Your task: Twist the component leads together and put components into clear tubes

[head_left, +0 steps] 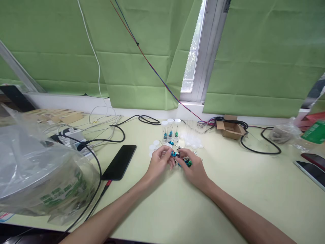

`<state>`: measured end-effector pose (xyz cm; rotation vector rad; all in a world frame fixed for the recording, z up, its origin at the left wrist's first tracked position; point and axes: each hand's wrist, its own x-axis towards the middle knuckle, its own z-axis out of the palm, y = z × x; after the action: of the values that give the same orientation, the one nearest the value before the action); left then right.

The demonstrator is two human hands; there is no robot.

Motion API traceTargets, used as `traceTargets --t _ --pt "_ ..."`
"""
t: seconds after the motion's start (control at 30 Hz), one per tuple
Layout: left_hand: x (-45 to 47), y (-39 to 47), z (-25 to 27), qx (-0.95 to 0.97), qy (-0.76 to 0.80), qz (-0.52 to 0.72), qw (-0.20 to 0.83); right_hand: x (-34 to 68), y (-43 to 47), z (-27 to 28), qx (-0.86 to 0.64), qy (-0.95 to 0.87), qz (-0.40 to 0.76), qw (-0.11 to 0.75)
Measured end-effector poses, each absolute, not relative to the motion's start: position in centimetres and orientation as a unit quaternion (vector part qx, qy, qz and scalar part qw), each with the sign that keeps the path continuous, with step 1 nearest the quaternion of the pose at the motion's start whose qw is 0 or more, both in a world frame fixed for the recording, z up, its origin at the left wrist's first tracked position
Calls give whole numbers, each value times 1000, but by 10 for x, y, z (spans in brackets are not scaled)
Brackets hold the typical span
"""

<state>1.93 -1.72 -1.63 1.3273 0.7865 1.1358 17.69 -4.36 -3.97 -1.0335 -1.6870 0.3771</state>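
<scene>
Both hands meet over the middle of the table. My left hand (159, 160) pinches a small shiny blue metal part (173, 154) between thumb and fingers. At that part's dark right end, the fingertips of my right hand (195, 168) are closed too; whether the dark end is a separate piece I cannot tell. Partly hidden by my right hand is a cluster of small blue, green and dark parts (188, 162). Another blue part (171, 143) with a thin rod lies just beyond my fingers. Three clear vials (171, 130) with white caps stand behind it, holding blue and green pieces.
Loose white caps (194, 142) lie right of the vials. A black phone (119, 162) and a large bagged plastic tub (45, 176) are on the left. Black cables (119, 127) cross the table. Farther right are a small cardboard box (231, 128) and two more phones (311, 173).
</scene>
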Motion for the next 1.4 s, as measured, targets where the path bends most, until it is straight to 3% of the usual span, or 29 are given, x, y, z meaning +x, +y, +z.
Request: traceTargets --t 0.73,1.4 --pt "21 -24 -8 612 336 471 539 178 -41 -38 -458 -731 138 487" --pt "19 -19 -14 566 333 480 581 178 -43 -41 -451 -706 165 521"
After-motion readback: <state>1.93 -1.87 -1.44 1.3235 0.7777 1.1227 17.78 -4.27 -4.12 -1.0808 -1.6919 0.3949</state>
